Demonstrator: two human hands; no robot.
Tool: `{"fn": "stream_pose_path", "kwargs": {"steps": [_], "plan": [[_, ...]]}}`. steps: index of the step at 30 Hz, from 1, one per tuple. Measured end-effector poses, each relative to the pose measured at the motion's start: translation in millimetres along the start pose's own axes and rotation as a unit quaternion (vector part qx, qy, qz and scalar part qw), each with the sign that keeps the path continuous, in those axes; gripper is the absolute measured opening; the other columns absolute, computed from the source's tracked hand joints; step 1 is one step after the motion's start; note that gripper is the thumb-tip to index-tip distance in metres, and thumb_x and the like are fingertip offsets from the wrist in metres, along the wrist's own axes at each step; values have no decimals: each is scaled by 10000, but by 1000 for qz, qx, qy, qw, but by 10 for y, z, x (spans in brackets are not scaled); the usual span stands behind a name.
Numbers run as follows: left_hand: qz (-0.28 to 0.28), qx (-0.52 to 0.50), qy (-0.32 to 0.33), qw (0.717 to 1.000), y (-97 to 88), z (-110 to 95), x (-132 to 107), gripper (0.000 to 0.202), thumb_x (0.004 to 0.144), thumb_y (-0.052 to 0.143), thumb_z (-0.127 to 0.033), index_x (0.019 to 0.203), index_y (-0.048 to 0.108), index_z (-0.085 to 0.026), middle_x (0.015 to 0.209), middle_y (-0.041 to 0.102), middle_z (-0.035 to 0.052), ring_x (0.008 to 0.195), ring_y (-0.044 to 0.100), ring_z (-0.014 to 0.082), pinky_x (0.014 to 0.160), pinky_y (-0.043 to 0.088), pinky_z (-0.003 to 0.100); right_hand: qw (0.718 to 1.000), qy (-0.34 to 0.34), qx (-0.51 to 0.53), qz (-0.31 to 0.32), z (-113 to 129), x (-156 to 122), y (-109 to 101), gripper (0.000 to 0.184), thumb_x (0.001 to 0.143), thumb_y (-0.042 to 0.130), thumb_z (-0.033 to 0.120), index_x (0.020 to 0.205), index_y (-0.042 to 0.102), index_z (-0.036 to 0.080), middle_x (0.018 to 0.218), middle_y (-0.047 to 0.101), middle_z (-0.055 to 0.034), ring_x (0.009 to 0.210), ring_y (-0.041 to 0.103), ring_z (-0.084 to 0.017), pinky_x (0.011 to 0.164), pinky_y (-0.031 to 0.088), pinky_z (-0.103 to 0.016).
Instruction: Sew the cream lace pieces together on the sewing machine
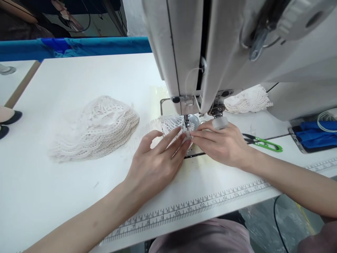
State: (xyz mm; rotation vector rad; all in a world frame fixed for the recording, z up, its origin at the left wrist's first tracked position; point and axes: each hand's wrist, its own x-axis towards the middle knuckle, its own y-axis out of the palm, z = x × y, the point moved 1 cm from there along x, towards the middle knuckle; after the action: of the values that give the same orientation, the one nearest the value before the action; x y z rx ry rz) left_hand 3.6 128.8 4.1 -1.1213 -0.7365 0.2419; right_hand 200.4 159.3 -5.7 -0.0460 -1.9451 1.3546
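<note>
A small white lace piece point(172, 124) lies under the presser foot point(186, 123) of a white sewing machine point(223, 45). My left hand point(155, 163) rests flat on the table, its fingers stretched out and pressing the lace just left of the needle. My right hand point(221, 142) lies flat opposite, fingertips meeting the left ones at the lace's edge by the foot. A clear thimble-like cap point(220, 122) sits on one right finger. Neither hand grips anything.
A heap of white lace pieces point(96, 128) lies to the left on the white table point(65, 186). More lace point(249, 100) sits behind the machine. Green thread snips point(263, 143) lie to the right, near a phone point(298, 140) and blue cloth point(318, 135). A printed ruler point(200, 205) runs along the front edge.
</note>
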Motion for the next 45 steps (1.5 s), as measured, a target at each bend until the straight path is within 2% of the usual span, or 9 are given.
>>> {"fn": "stream_pose_path", "kwargs": {"steps": [12,19,26,29,33,39,45], "plan": [[-5,-27,-5,1000,56,64,-17,258,919,540,-124,1159,629,-155,1137,713,75,1130,636,240,972,419,480,1000,0,3,-5,-13,-10,35,170,891,568,81,865,711,169,895,750,46,820,600,-134,745,465,-266],[-17,-31,-10,999,103,114,1,265,936,522,-142,1185,609,-163,1124,718,79,1096,655,227,1016,393,514,1000,6,-23,-2,-53,22,68,208,897,548,97,828,714,202,858,751,35,802,605,-141,729,471,-257],[-19,-37,-10,999,137,170,49,287,942,497,-143,1212,594,-149,1131,710,99,1076,666,258,1008,396,565,999,14,-22,26,-78,25,75,236,887,512,75,938,721,172,881,757,-28,865,630,-176,755,485,-307],[-20,-36,-16,999,122,148,25,291,945,508,-194,1222,595,-173,1167,696,88,1095,655,263,1019,394,567,1000,13,-5,21,-66,16,62,255,884,496,59,971,719,150,921,754,-48,881,631,-176,771,485,-314],[-4,-71,-19,997,62,73,-25,330,922,538,-193,1248,591,-191,1181,692,73,1115,645,261,1065,388,548,1000,14,17,22,-40,3,34,265,893,488,62,968,718,167,979,751,-25,898,627,-165,795,490,-304],[-12,-58,-12,998,47,52,-42,315,920,543,-197,1226,603,-148,1143,709,92,1081,662,237,1114,372,526,1000,5,23,17,-27,-9,14,225,891,526,77,971,721,157,1003,745,-12,919,624,-168,781,492,-293],[-19,-51,-4,998,86,75,-49,313,925,539,-198,1226,591,-130,1144,705,112,1070,670,240,1099,389,557,1000,5,15,25,-37,-26,52,232,908,507,85,983,709,172,994,745,-33,928,631,-172,791,492,-306]]}}
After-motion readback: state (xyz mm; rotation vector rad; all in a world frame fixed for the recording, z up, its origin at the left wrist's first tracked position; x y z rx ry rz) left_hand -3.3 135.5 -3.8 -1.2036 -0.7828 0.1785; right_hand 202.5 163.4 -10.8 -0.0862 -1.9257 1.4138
